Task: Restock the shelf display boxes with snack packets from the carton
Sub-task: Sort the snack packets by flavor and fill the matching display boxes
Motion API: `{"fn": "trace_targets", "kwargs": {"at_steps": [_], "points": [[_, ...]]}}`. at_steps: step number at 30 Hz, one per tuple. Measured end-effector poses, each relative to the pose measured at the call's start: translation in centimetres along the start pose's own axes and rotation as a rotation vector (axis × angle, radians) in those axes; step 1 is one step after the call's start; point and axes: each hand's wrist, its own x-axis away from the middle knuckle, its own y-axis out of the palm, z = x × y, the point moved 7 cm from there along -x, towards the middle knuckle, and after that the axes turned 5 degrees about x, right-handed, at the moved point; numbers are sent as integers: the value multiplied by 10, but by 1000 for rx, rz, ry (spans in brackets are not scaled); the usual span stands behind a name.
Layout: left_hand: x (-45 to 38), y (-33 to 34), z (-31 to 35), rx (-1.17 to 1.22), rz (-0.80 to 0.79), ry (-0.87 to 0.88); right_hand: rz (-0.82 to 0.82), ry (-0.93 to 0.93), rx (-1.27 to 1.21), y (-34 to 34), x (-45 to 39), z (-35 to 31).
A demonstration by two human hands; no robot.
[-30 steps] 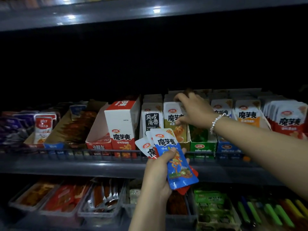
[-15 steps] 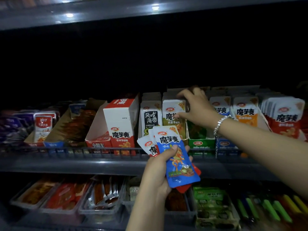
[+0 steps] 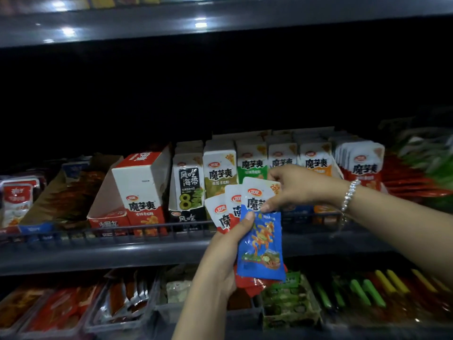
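the person's left hand (image 3: 226, 253) holds a fanned stack of snack packets in front of the middle shelf (image 3: 147, 253), thumb pressed on the face of the front one. the front packet (image 3: 261, 241) is blue below and white above; behind it sit two more white-topped packets (image 3: 226, 209) with red lower parts, their red ends showing below the blue one. the right hand (image 3: 291, 187) reaches in from the right, a beaded silver bracelet (image 3: 349, 196) on its wrist, and pinches the white top of the front packet between thumb and fingers. both hands meet on the same packet, just in front of the shelf's front rail (image 3: 122, 231). on the shelf behind the hands stand rows of upright packets in display boxes: a dark kelp-snack row (image 3: 187, 182), an olive row (image 3: 219, 171), a green row (image 3: 251, 165), an orange row (image 3: 316, 165) and a red row (image 3: 362, 168) at the far right. left of the kelp row a sealed red and white carton (image 3: 143, 190) stands upright inside an open red display box (image 3: 105, 209) that is nearly bare. further left lie a brown open box (image 3: 63, 192) and a tray of red and white packets (image 3: 16, 202). the lower shelf carries clear trays of packets (image 3: 122, 298), a green box (image 3: 289, 298) and coloured sticks (image 3: 367, 288). the back of the shelf is too dark to read.
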Motion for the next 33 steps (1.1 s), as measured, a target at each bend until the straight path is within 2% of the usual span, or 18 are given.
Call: {"fn": "trace_targets", "kwargs": {"at_steps": [5, 11, 15, 17, 22, 25, 33], "points": [[-12, 12, -9, 29, 35, -19, 93, 61, -42, -38, 8, 21], [-32, 22, -12, 106, 6, -12, 476, 47, 82, -105, 3, 30], [-43, 20, -14, 116, 26, -2, 617, 119, 296, -124, -13, 32], [-47, 20, -15, 115, 34, 0, 625, 157, 375, -123, -23, 34], [-52, 23, -15, 124, 16, 8, 519, 125, 333, -95, -39, 40], [-56, 23, -16, 117, 9, 12, 497, 80, 467, -73, -40, 42], [-56, 25, -17, 130, 3, 5, 604, 56, 713, -58, -38, 49]]}}
